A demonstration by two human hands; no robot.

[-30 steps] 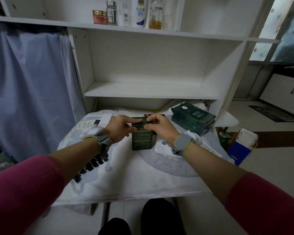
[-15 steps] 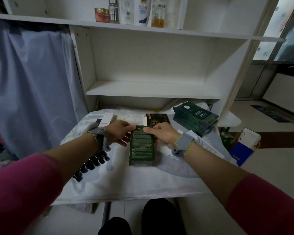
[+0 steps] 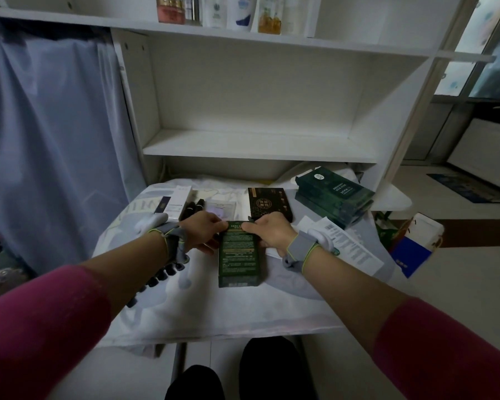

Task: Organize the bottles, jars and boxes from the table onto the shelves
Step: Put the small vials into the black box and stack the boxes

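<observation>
- Since one second ago, the green box (image 3: 238,255) has gone from standing upright between your hands to lying flat on the tablecloth (image 3: 214,310), its long side pointing toward you.
- Your left hand (image 3: 202,230) grips the far left corner of the green box, with the fingers curled over its far edge and the thumb against its left side.
- Your right hand (image 3: 272,230) grips the far right corner in the same way, fingers curled over the far edge.
- Your fingertips from both hands nearly meet over the far end of the box.
- Each wrist carries a grey band (image 3: 300,246).
- Just beyond your right hand, a black box (image 3: 267,203) with a gold emblem lies flat on the cloth.
- Farther beyond and outward of your right hand sits a stack of dark green boxes (image 3: 335,192).
- Outward of your right wrist, a printed leaflet (image 3: 352,249) lies spread on the cloth.
- Beyond your left hand lies a white box (image 3: 176,202); the slim dark items beside it are too dim to identify.
- Behind your left wrist, nearer to you, a row of dark round pieces (image 3: 159,277) runs across the cloth.
- Well beyond and above both hands is the lower shelf (image 3: 257,145).
- Higher still, the upper shelf (image 3: 272,39) holds a pink jar (image 3: 171,10) and a line of bottles (image 3: 240,10) beside it.
</observation>
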